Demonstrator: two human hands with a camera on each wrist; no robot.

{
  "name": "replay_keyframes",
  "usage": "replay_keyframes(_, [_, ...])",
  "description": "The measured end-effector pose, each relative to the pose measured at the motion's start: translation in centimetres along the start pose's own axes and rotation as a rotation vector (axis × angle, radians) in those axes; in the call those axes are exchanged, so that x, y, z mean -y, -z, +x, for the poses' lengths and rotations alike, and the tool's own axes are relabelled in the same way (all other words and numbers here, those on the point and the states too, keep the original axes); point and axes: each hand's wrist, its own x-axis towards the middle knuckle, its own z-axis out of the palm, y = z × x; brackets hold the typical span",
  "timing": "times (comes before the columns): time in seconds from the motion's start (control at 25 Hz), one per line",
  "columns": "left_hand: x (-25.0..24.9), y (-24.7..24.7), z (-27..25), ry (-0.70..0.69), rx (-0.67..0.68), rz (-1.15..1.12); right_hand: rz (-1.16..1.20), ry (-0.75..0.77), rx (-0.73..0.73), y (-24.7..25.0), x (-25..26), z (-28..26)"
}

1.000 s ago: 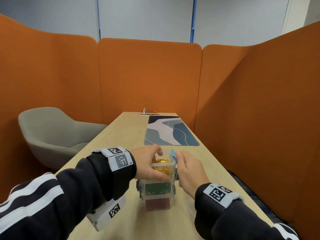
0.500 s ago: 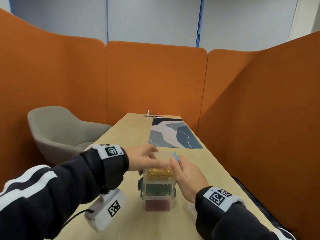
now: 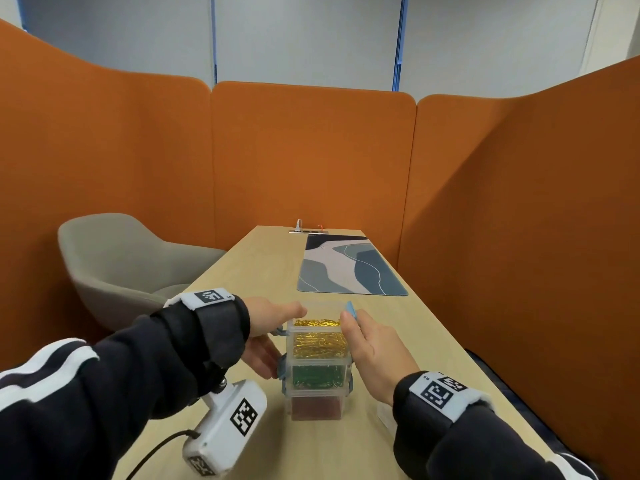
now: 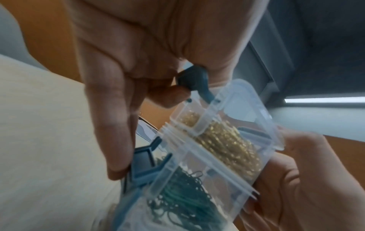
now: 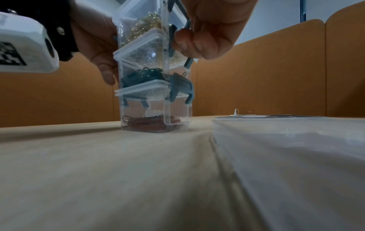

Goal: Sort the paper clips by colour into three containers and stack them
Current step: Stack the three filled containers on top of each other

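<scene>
Orange booth, wooden table [image 3: 242, 271], with the three-box stack [image 3: 317, 372] at 6 o'clock. The left hand [image 3: 266, 337] and right hand [image 3: 372, 351] each pinch a blue latch [image 3: 350, 310] on the gold top box [image 3: 318, 336]. Uneven pressure might tip that tall stack, spilling clips.

Long light-wood table [image 3: 263, 271]. Directly on it: three-high stack of clear plastic containers [image 3: 317, 407], bottom one with red clips touching the tabletop; patterned blue-grey desk mat [image 3: 349, 268] further back; flat clear plastic piece [image 5: 296, 156] right of stack.
</scene>
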Motion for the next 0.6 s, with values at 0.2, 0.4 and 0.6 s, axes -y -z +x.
replay_keyframes(0.2, [-0.9,0.4,0.0,-0.051,-0.106,0.084,0.031,0.002,0.015,-0.2,-0.1,0.2])
replay_keyframes(0.4, [-2.3,0.0,-0.6,-0.131,-0.218,0.237,0.04,-0.005,0.018,0.1,0.7,-0.3])
replay_keyframes(0.6, [-1.9,-0.8,-0.9,-0.194,-0.298,0.275,-0.106,-0.18,-0.03,1.0,-0.2,-0.2])
